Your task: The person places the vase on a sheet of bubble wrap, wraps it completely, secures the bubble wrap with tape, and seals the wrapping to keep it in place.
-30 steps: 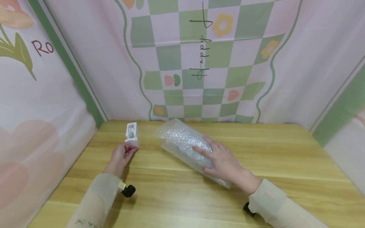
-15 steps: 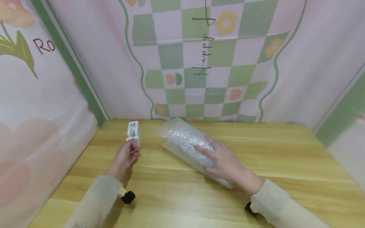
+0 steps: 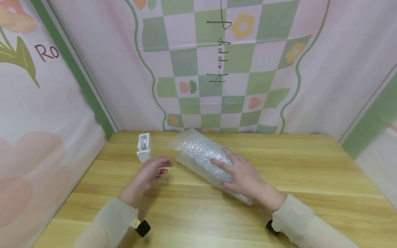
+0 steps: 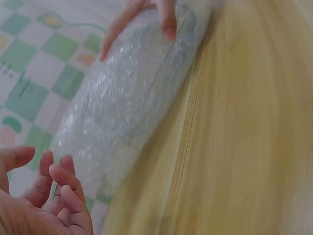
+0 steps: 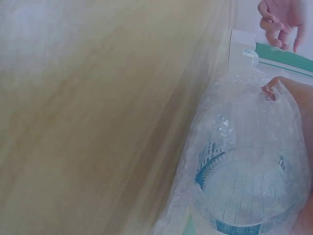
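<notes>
A clear bubble-wrapped bundle (image 3: 198, 151) lies slantwise on the wooden table. Through the wrap, the right wrist view shows a ribbed, round glass piece (image 5: 244, 191) with bluish edges. My right hand (image 3: 243, 175) rests on the bundle's near half, fingers spread across its top and thumb on the near side. My left hand (image 3: 153, 170) hovers between the bundle and a small white box-like holder (image 3: 143, 148) with a clear grey piece in its upper part. In the left wrist view its thumb and loosely bent fingers stand apart; I can make out nothing between them.
The wooden table (image 3: 198, 220) ends at the back against a hanging cloth (image 3: 211, 62) with green and white checks. More cloth hangs at the left and right sides. A small black camera (image 3: 143, 228) sits at my left cuff.
My left hand has come away from the front of the white holder and moved right, toward the bundle, its fingers spreading apart. The right hand and the bundle have stayed in place.
</notes>
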Motion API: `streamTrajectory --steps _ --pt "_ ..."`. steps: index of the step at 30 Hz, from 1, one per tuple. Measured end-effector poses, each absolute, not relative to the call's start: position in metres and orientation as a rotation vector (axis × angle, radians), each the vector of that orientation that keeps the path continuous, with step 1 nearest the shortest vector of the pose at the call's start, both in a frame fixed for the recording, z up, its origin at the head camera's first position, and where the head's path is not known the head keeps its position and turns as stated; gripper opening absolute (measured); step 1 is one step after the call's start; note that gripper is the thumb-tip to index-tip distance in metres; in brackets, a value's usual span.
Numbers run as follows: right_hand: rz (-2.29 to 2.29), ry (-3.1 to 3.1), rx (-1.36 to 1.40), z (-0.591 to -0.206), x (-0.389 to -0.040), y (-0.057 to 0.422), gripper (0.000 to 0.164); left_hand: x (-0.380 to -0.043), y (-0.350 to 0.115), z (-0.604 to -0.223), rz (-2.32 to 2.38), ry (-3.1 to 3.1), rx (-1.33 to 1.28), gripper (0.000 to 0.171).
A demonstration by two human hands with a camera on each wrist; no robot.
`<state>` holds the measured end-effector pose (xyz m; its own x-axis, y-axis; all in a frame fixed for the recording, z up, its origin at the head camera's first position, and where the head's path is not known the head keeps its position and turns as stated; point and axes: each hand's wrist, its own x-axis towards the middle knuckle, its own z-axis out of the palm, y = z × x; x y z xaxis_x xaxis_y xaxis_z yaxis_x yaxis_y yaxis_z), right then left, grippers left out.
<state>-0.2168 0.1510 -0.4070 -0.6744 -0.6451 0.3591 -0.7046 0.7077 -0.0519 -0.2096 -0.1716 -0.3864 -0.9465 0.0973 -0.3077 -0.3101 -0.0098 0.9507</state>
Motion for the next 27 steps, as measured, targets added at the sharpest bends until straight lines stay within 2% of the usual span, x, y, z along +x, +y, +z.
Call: streamTrajectory --steps 4,10,22,27 --pt "0.261 -2.605 1.055 -0.406 -0.217 0.151 0.085 -0.204 -0.156 -0.381 2.027 2.01 -0.11 0.032" --pt "0.265 -2.601 1.052 -0.406 -0.216 0.151 0.085 -0.201 -0.132 -0.375 2.078 1.971 -0.008 0.013" --pt "0.268 -2.602 1.048 -0.408 -0.216 0.15 0.084 -0.209 -0.102 -0.38 1.933 1.794 0.541 0.012" --pt "0.273 -2.596 1.045 -0.408 -0.216 0.15 0.084 -0.214 -0.095 -0.387 1.925 1.675 0.58 0.011"
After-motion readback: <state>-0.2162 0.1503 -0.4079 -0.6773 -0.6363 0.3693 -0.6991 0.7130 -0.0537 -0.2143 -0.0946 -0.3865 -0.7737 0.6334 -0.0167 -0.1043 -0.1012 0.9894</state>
